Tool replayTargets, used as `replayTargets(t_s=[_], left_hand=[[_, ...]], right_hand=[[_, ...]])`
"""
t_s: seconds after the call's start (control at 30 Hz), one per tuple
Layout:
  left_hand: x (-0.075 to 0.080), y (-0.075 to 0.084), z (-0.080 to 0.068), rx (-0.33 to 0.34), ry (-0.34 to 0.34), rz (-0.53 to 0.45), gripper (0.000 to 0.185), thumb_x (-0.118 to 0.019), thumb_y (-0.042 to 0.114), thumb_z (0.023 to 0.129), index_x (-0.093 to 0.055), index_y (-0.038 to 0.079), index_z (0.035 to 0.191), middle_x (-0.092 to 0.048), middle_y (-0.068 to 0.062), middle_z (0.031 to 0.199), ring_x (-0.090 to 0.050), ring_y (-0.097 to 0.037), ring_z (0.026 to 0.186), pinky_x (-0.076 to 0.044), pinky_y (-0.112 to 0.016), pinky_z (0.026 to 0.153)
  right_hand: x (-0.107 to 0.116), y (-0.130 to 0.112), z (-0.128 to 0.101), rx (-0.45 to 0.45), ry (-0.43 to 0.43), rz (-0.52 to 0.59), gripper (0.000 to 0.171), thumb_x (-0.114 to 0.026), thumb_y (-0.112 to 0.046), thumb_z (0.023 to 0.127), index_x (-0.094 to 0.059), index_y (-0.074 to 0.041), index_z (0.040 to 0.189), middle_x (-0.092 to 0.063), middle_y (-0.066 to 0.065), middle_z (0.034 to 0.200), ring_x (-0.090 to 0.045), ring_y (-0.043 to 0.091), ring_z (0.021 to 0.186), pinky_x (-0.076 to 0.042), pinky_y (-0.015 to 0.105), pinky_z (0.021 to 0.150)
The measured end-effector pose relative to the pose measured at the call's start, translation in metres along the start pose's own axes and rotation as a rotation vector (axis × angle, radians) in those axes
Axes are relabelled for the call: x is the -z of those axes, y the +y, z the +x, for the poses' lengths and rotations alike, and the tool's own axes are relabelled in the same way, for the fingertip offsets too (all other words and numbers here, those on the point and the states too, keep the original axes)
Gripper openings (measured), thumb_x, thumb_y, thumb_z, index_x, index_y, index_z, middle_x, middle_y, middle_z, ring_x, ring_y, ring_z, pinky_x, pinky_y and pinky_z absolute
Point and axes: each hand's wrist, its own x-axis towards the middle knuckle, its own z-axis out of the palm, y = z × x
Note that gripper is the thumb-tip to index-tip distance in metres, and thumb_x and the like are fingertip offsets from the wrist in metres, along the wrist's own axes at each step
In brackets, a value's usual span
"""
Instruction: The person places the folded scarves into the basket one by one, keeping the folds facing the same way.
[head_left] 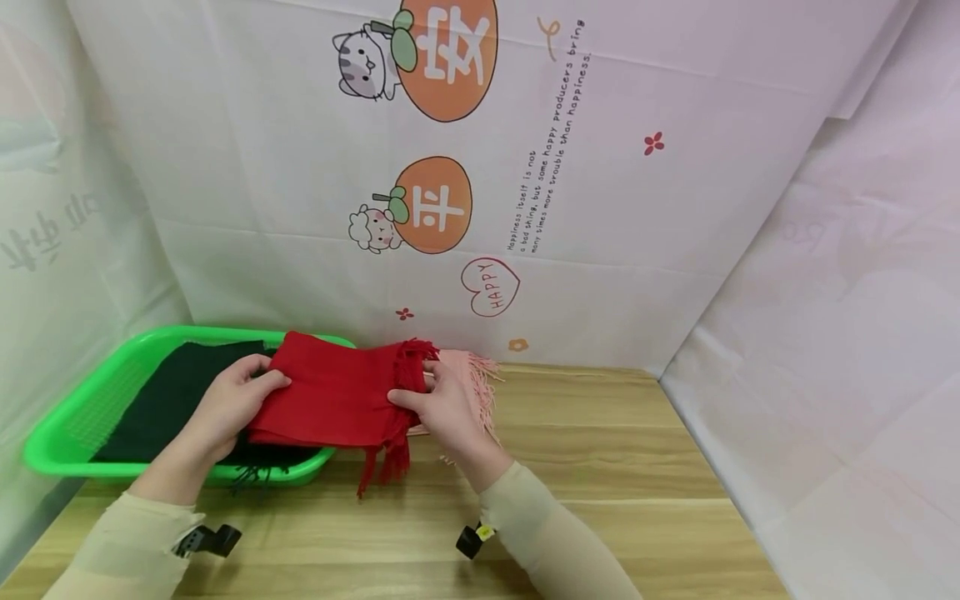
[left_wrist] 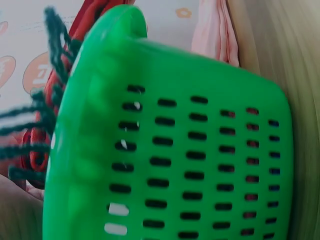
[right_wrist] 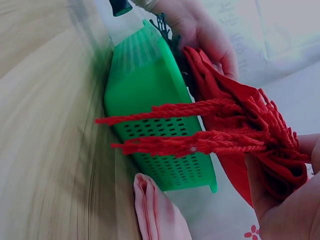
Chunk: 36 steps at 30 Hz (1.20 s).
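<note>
A folded red scarf (head_left: 337, 392) with twisted fringe is held up between both hands, over the right part of a green plastic basket (head_left: 56, 446). My left hand (head_left: 228, 404) grips its left edge, thumb on top. At the fringed end, my right hand (head_left: 446, 412) pinches the layers between thumb and fingers; the right wrist view shows the folded layers (right_wrist: 280, 175) there. Dark green fringed cloth (head_left: 168, 400) lies in the basket, its fringe (left_wrist: 30, 125) hanging over the rim. In the left wrist view the basket wall (left_wrist: 175, 150) hides most of the left hand.
A folded pink fringed scarf (head_left: 468, 375) lies on the wooden table (head_left: 600, 467), right of the basket and partly behind the red scarf. Printed white cloth (head_left: 600, 208) hangs behind the table, and more white sheeting (head_left: 847, 333) stands at the right.
</note>
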Motion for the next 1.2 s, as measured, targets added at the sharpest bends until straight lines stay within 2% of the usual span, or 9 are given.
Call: replayTargets(t_s=[0.17, 0.37, 0.6, 0.83, 1.2], left_hand=[[0.012, -0.003, 0.001, -0.01, 0.015, 0.017, 0.03, -0.058, 0.033, 0.115, -0.059, 0.005, 0.126, -0.07, -0.006, 0.109, -0.072, -0.025, 0.088, -0.062, -0.041, 0.073], [0.026, -0.011, 0.003, -0.01, 0.032, 0.041, 0.03, -0.057, 0.035, 0.116, -0.06, 0.006, 0.126, -0.069, -0.003, 0.107, -0.071, -0.024, 0.087, -0.061, -0.041, 0.072], [0.033, -0.019, 0.003, -0.018, 0.117, 0.042, 0.03, -0.055, 0.034, 0.116, -0.06, 0.005, 0.124, -0.069, 0.003, 0.097, -0.071, -0.022, 0.077, -0.061, -0.039, 0.067], [0.045, -0.023, 0.003, -0.021, 0.162, 0.07, 0.035, -0.051, 0.035, 0.116, -0.06, 0.003, 0.127, -0.066, 0.005, 0.101, -0.069, -0.019, 0.078, -0.06, -0.038, 0.066], [0.071, -0.033, 0.005, 0.002, 0.197, 0.032, 0.023, -0.053, 0.034, 0.115, -0.065, 0.015, 0.118, -0.064, 0.015, 0.096, -0.067, -0.015, 0.078, -0.059, -0.036, 0.065]], right_hand=[[-0.012, -0.001, 0.005, 0.011, 0.004, -0.002, 0.066, -0.087, -0.009, 0.094, -0.053, 0.001, 0.15, -0.078, 0.015, 0.123, -0.081, 0.027, 0.098, -0.068, 0.038, 0.084], [-0.028, 0.002, 0.012, 0.034, -0.024, 0.002, 0.065, -0.086, -0.007, 0.095, -0.052, 0.0, 0.15, -0.078, 0.013, 0.122, -0.081, 0.026, 0.098, -0.068, 0.039, 0.083], [-0.046, 0.003, 0.019, 0.03, -0.03, -0.001, 0.065, -0.087, -0.006, 0.095, -0.052, 0.0, 0.149, -0.079, 0.009, 0.118, -0.081, 0.021, 0.093, -0.068, 0.036, 0.082], [-0.063, 0.003, 0.026, 0.014, -0.045, 0.028, 0.062, -0.086, -0.006, 0.097, -0.053, -0.004, 0.149, -0.077, 0.006, 0.117, -0.081, 0.023, 0.097, -0.068, 0.04, 0.086], [-0.094, 0.002, 0.033, -0.018, -0.003, 0.036, 0.064, -0.088, -0.008, 0.096, -0.054, -0.01, 0.151, -0.075, 0.002, 0.12, -0.08, 0.021, 0.098, -0.067, 0.043, 0.092]])
